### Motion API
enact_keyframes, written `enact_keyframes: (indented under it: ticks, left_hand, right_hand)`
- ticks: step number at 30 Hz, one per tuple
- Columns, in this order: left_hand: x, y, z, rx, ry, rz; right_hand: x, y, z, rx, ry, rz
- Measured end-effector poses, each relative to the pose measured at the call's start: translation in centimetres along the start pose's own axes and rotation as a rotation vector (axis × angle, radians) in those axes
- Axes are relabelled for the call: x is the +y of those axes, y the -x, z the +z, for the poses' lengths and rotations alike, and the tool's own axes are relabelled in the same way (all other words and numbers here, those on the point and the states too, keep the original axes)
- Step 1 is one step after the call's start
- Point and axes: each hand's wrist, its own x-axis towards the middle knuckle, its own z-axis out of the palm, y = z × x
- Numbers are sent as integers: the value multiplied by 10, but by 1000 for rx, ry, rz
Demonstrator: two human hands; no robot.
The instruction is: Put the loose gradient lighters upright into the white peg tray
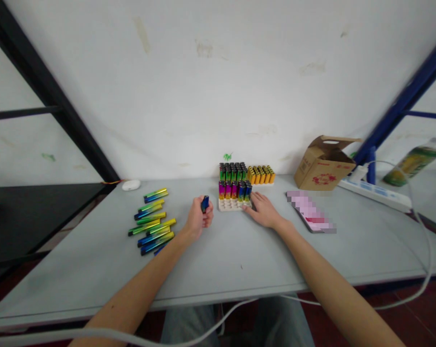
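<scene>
Currently, a dark blue lighter [204, 204] is being gripped in the curled left hand [199, 216], its upper end being left exposed above the fist. It is being held over the pale grey table [232, 262], to the left of a white tray [229, 206] and apart from it. The tray is being touched at its right front corner by the right hand [264, 210], which is being laid down with thumb and fingers spread rather than closed. In the tray, purple-and-orange lighters [228, 190] are being held upright, blue lighters [242, 191] are being lined up to their right, and sockets are being left bare along the front. Directly behind, black-topped green lighters [232, 172] are being stood in a block, with yellow lighters [261, 176] being grouped beside them. At the left, loose lighters [162, 227] are being supported on their sides by the table. Toward the right, a phone [311, 212] is being displayed face up in front of an open cardboard box [321, 172], beside which a power strip [378, 193] is being seen.
</scene>
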Motion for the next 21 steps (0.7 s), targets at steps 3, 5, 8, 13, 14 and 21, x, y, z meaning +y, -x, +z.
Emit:
enact_keyframes:
  ticks: [3, 5, 8, 13, 14, 21]
  left_hand:
    - [-1, 1, 0, -28, -17, -10]
    - [-1, 1, 0, -61, -18, -6]
    - [-2, 1, 0, -98, 1, 12]
    - [-8, -5, 0, -120, 4, 108]
    - [-10, -6, 1, -116, -14, 141]
    - [-9, -6, 2, -25, -359, 338]
  right_hand:
    - [0, 0, 0, 4, -2, -2]
    - [1, 0, 0, 11, -8, -5]
    - [2, -1, -2, 22, -30, -23]
    - [2, -2, -6, 82, -101, -27]
    - [2, -2, -6, 91, -106, -25]
    - [-1, -2, -4, 84, -82, -29]
